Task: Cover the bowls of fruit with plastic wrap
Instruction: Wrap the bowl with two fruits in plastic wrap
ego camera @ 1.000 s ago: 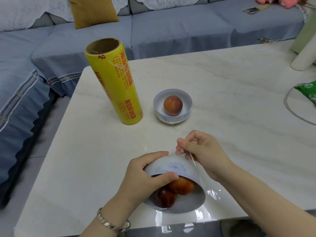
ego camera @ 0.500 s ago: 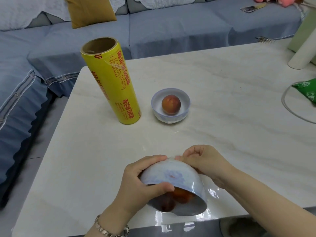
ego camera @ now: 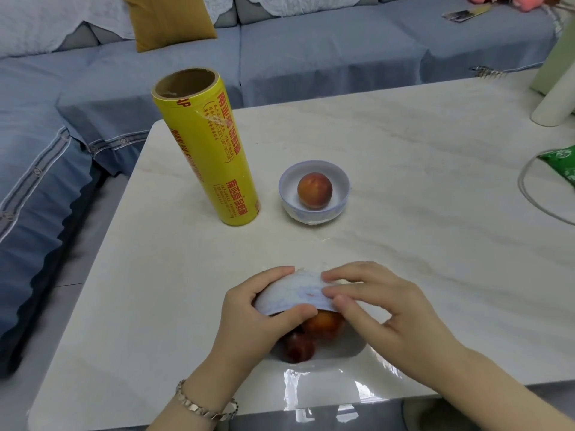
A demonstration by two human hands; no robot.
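A white near bowl (ego camera: 289, 293) with a faint blue pattern is tipped steeply, its mouth facing the camera and reddish fruits (ego camera: 320, 325) inside. Glossy plastic wrap (ego camera: 314, 384) spreads out below it. Farther back, a far bowl (ego camera: 314, 213) sits upright holding one peach (ego camera: 314, 190), just beside the upright yellow wrap roll (ego camera: 211, 157).

I read the pale marble-patterned table (ego camera: 404, 213) as polished, glossy near its front edge. The yellow roll of plastic wrap (ego camera: 211, 157) is slick around a matt brown cardboard core (ego camera: 186, 84). The tilted white bowl (ego camera: 292, 293) looks glazed; the clear film (ego camera: 311, 387) shiny, wrinkled.
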